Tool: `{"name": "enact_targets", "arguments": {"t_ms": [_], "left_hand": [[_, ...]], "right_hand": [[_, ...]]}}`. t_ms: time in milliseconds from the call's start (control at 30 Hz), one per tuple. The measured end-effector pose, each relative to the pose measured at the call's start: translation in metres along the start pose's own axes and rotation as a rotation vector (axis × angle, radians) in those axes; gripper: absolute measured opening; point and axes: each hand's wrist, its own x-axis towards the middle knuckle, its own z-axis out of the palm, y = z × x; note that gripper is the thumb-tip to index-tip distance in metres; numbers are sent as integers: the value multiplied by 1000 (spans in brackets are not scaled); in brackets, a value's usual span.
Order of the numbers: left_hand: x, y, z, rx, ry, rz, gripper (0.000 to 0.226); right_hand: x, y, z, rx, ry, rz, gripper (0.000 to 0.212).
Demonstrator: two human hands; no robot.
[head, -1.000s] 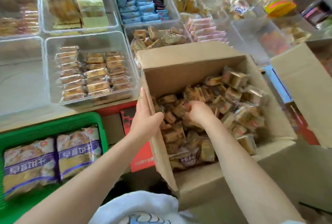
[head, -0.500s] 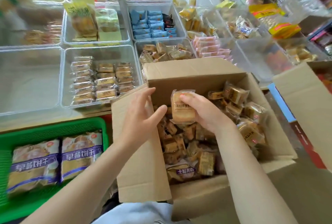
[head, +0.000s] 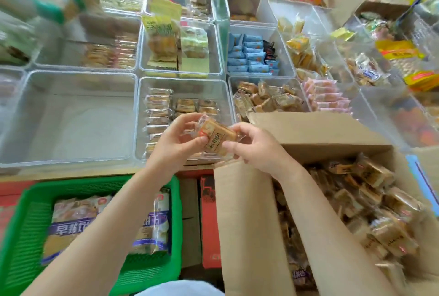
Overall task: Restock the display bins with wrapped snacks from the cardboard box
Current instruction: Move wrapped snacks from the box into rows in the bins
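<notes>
One wrapped snack [head: 217, 138], a tan square in clear film, is held up between both hands above the front edge of a clear display bin [head: 187, 84]. My left hand [head: 175, 143] pinches its left side and my right hand [head: 257, 147] grips its right side. That bin holds neat rows of similar wrapped snacks [head: 158, 108]. The open cardboard box [head: 251, 224] stands at the lower right, with a heap of the same wrapped snacks [head: 370, 205] inside.
A large clear bin [head: 71, 117] sits to the left. Another bin [head: 268, 101] with loose tan snacks lies behind the box flap. A green basket [head: 28, 236] with big bags stands at the lower left. More bins of assorted snacks fill the back.
My right hand lifted one snack out of the box and carried it up and left over the bin. My left hand let go of the box flap and took the snack's other side.
</notes>
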Motion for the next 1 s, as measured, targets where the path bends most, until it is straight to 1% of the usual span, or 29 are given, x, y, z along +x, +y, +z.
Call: {"name": "enact_targets", "arguments": {"t_ms": [33,67,167,200,233,300,400,433,533,567,600,667,767,833,933,1000], "left_hand": [[12,-10,-14,67,23,-4,43],[25,-24,-28,208,61,-8,44],[58,-73,-70,941,209,-10,57],[64,-89,-81,1106,198,-34,63],[68,-102,-90,1231,153,-75,67],[67,-124,-97,1381,88,-88,67],[65,-134,-96,1394,93,-37,66],[66,-136,-96,1400,95,-31,64],[66,-137,-97,1421,103,-29,62],[67,-137,-97,1420,103,-30,62],[67,-137,-98,1422,101,-33,62],[66,-138,-98,1431,95,-37,62],[66,-139,-98,1447,89,-44,62],[67,-137,-97,1460,88,-61,64],[67,-132,-97,1455,57,-112,66],[67,-129,-97,1410,67,-121,63]], "right_hand": [[18,-4,8,-35,50,0,17],[39,-4,17,-75,110,10,16],[106,3,35,-222,260,78,15],[128,7,41,-276,285,91,17],[147,10,46,-331,294,98,20],[179,15,57,-429,293,101,27],[213,29,76,-533,259,122,36],[222,34,82,-552,218,138,39],[239,51,100,-596,-26,233,46],[241,55,104,-581,-84,287,49],[242,58,108,-561,-104,327,52],[243,61,112,-546,-75,345,52],[240,63,118,-575,16,340,49],[235,61,123,-558,38,344,50],[225,50,119,-423,18,398,63],[210,40,109,-348,26,415,70]]}}
